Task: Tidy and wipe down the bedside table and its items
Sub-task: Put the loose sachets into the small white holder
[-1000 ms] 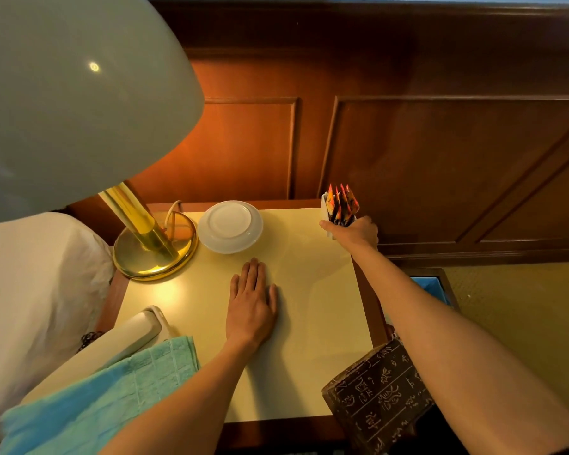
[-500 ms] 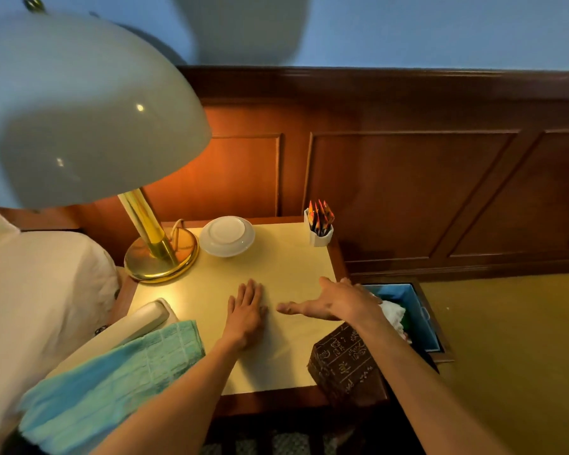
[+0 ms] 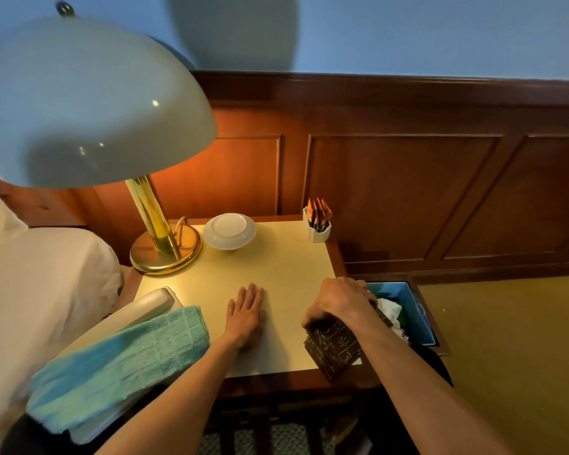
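Note:
The bedside table has a pale yellow top. My left hand rests flat on it near the front, fingers straight. My right hand grips the top of a dark patterned box at the table's front right corner. At the back stand a brass lamp with a white shade, an upturned white dish and a white holder with orange sachets. A teal cloth lies over a white telephone on the left.
A blue bin with white crumpled tissue sits on the floor right of the table. White bedding lies to the left. Dark wood panelling runs behind, and yellow carpet spreads to the right.
My right hand left the sachet holder at the back, swung toward me and now grips the dark box. The view pulled back and up. My left hand stayed flat.

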`<state>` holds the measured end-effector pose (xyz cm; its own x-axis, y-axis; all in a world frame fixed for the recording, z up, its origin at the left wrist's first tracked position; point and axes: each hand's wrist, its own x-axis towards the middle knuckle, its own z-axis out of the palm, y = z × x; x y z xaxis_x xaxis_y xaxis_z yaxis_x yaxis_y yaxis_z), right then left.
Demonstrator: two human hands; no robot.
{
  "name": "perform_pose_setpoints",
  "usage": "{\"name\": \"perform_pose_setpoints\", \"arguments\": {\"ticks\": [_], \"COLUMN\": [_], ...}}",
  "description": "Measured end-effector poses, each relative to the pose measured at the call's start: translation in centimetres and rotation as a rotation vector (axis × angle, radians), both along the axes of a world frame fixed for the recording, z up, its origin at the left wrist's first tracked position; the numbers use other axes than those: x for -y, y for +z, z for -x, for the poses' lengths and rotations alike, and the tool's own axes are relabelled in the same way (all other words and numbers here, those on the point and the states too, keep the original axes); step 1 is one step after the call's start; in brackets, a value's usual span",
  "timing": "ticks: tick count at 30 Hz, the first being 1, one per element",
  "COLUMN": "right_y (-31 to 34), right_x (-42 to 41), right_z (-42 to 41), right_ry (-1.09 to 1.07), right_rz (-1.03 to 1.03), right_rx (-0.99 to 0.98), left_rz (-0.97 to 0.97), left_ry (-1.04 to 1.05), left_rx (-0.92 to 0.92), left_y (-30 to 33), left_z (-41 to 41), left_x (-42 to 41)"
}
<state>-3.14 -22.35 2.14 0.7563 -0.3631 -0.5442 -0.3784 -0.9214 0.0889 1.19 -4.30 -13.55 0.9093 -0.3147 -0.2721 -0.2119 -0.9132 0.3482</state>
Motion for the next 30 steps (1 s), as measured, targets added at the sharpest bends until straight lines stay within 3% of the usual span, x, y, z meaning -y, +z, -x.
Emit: {"name": "perform_pose_setpoints", "arguments": {"ticks": [7,17,22,30], "right_y": [0.1,-6.8,-9.0,-9.4], "right_x": [0.0,-2.0,-2.9,-3.9], "right_z": [-0.4,-0.4,-0.7,-2.4], "right_ry": [-0.079,-0.160,-0.176,-0.271], "right_rz": [-0.147,-0.302,-0.270,-0.253], "right_rx": [0.335,1.079,1.129,0.883], "left_rz": [0.012,0.046,0.049,0.041], "left_ry": [0.012,0.010,0.031,0.031], "left_rx": [0.013,0.036,0.033,0.044], "left_y": [-0.4,-0.6,-0.6,-0.4], "left_z": [-0.2,0.3,0.4,0.3], "left_x": [0.0,-0.2,-0.1,0.0]}}
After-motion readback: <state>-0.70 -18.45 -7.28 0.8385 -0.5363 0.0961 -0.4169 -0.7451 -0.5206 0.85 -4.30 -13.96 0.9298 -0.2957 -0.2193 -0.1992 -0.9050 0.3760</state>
